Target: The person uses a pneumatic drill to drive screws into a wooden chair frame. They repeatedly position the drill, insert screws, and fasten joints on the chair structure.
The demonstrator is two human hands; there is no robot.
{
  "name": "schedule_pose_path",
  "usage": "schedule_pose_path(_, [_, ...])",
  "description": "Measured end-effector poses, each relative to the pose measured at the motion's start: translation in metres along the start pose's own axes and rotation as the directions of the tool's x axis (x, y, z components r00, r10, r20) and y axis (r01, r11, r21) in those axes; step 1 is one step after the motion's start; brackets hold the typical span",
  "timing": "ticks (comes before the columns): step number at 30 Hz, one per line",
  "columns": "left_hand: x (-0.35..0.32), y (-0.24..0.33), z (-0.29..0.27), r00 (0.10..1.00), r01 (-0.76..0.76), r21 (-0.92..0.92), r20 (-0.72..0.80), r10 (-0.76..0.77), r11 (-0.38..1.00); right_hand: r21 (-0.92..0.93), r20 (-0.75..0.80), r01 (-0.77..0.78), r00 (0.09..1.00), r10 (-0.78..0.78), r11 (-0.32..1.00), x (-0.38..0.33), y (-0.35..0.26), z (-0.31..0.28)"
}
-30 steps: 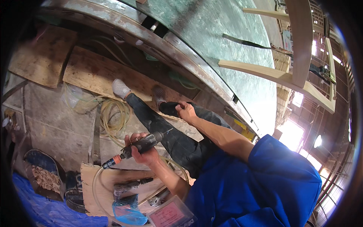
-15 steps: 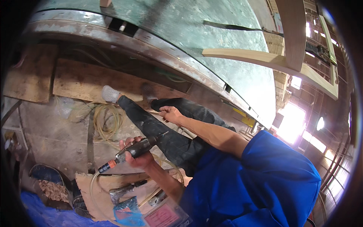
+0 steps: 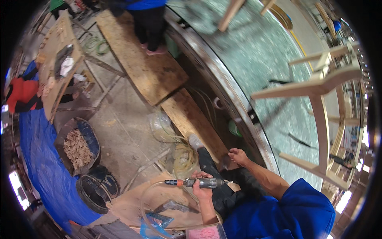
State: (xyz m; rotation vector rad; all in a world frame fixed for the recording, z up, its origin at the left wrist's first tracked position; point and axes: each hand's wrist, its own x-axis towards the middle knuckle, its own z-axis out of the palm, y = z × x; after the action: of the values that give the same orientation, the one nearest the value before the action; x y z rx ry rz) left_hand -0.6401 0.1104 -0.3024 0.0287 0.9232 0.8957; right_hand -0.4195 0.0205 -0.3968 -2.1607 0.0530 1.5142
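My left hand [image 3: 202, 190] is closed around a grey air-driven hand grinder [image 3: 199, 183], held level, with its orange collar and a clear hose [image 3: 148, 199] running off to the left. My right hand [image 3: 238, 156] rests with fingers apart on my dark-trousered leg [image 3: 211, 165], next to the end of a wooden plank [image 3: 191, 119]. My blue sleeves fill the lower right.
A big round table with a metal rim [image 3: 234, 103] and greenish top carries pale wooden chair frames [image 3: 318, 91]. Another person [image 3: 149, 24] stands on a plank at the top. A bucket of wood chips [image 3: 77, 145], a blue tarp [image 3: 43, 171], coiled hose [image 3: 183, 157] and a workbench [image 3: 59, 51] lie to the left.
The view has swung, showing more floor and the other person. The grinder went from tilted to level in my left hand. My right hand stayed on my leg.
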Motion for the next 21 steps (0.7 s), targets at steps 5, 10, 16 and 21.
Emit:
schedule_pose_path(5, [0.039, 0.053, 0.037, 0.998, -0.066, -0.102, -0.003, 0.066, 0.993, -0.085, 0.042, 0.094, 0.995, -0.091, 0.992, 0.025, -0.107, 0.003])
schedule_pose_path(10, [0.072, 0.105, 0.071, 0.992, -0.126, -0.201, -0.050, 0.118, 0.971, -0.131, 0.033, 0.157, 0.988, -0.154, 0.979, 0.039, -0.195, 0.022])
schedule_pose_path(16, [0.108, 0.146, 0.106, 0.958, -0.265, -0.164, -0.151, 0.242, 0.950, -0.247, 0.085, 0.215, 0.976, -0.200, 0.945, 0.084, -0.296, 0.039])
schedule_pose_path(21, [0.153, 0.171, 0.145, 0.926, -0.340, -0.263, -0.261, 0.272, 0.903, -0.424, 0.084, 0.131, 0.991, -0.105, 0.896, 0.141, -0.370, 0.048])
